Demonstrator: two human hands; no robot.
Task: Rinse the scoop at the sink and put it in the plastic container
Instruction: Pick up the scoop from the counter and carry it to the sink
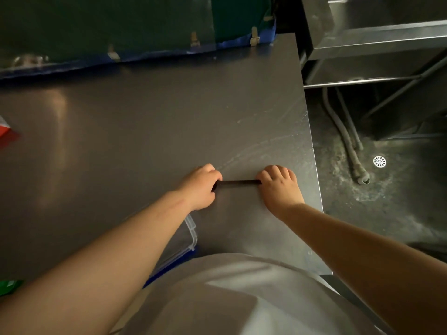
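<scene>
Both hands hold a thin black bar, the scoop's handle (238,183), just above the steel counter (150,122). My left hand (202,186) is closed around its left end. My right hand (280,186) covers its right end with curled fingers, and the scoop's bowl is hidden. A clear plastic container (191,232) with a blue-edged rim sits at the counter's near edge, mostly hidden under my left forearm. The metal unit (377,42) at the upper right could be the sink; I cannot tell.
The counter ends at its right edge beside my right hand. Past it lies a dark wet floor with a white round drain (379,162) and grey hoses (350,146). A green and blue crate (145,27) stands along the back. A red-and-white packet (6,131) lies far left.
</scene>
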